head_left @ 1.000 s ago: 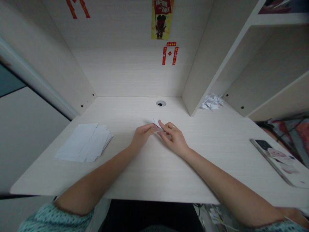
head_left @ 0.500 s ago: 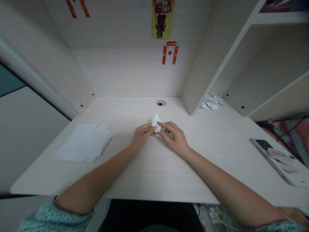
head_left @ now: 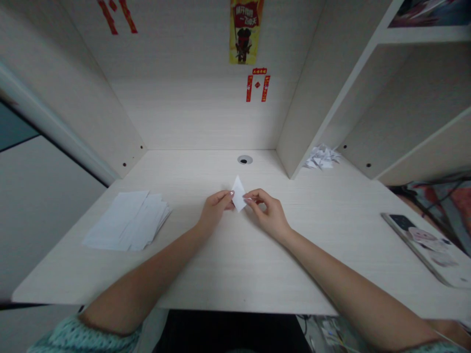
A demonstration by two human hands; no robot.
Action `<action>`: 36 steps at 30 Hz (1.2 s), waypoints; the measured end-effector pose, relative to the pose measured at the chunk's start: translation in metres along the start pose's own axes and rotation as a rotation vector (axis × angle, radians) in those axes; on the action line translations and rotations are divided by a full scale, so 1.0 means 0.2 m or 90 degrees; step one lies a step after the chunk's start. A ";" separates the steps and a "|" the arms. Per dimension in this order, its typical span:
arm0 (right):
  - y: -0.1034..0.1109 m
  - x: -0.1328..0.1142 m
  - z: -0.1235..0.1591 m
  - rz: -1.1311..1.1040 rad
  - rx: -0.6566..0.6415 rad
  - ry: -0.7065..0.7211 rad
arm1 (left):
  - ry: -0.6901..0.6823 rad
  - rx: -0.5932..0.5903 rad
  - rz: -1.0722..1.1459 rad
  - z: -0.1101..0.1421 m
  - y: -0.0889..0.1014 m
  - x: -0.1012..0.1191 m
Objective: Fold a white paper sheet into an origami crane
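Observation:
A small white folded paper [head_left: 239, 194], diamond-shaped with its points up and down, is held between my two hands above the middle of the desk. My left hand [head_left: 216, 206] pinches its left corner, thumb on top. On the other side, my right hand [head_left: 268, 210] pinches the right corner between thumb and fingertips; a ring shows on one finger in the earlier views. A stack of white paper sheets [head_left: 125, 220] lies on the desk left of my left hand. The finer folds of the paper are too small to make out.
A pile of small white paper pieces [head_left: 322, 157] lies behind the upright divider [head_left: 311, 113]. At the right edge rests a phone [head_left: 427, 247], near a patterned cloth [head_left: 447, 201]. A cable hole [head_left: 245, 160] sits at the back of the desk [head_left: 235, 274].
The paper has turned from a narrow, mostly hidden shape to a flat, visible diamond. My right fingers have moved from over the paper to its right corner. The view has tilted slightly up.

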State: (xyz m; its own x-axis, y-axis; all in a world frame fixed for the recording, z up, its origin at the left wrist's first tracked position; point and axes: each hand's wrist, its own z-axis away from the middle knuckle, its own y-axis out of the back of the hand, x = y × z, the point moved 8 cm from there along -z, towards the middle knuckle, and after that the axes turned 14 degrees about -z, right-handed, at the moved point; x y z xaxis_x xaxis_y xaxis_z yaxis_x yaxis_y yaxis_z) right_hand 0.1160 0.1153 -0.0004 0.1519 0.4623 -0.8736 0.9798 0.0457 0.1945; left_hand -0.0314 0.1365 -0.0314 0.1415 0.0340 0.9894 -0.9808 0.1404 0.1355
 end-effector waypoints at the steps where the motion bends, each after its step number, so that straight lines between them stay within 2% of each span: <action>1: 0.00 0.01 0.00 -0.017 -0.002 -0.009 | 0.004 0.000 0.008 0.00 0.00 0.00; 10: -0.01 0.00 -0.01 -0.058 -0.027 0.045 | -0.009 -0.046 0.022 0.01 -0.03 0.03; 20: -0.09 -0.06 0.00 -0.013 -0.127 0.098 | -0.012 -0.064 -0.005 0.02 -0.04 0.02; 30: 0.01 -0.10 0.00 0.095 -0.006 0.140 | 0.032 0.012 0.114 0.02 0.00 0.01; 36: 0.01 -0.09 0.01 0.094 -0.001 0.131 | 0.030 -0.023 0.102 0.02 -0.02 0.01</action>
State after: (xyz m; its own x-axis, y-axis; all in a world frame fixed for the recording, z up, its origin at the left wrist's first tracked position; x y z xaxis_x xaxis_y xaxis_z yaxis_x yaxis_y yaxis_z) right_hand 0.1163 0.1061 0.0150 0.2642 0.6344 -0.7265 0.9487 -0.0353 0.3142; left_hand -0.0275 0.1330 -0.0304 -0.0094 0.1051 0.9944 -0.9860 0.1645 -0.0267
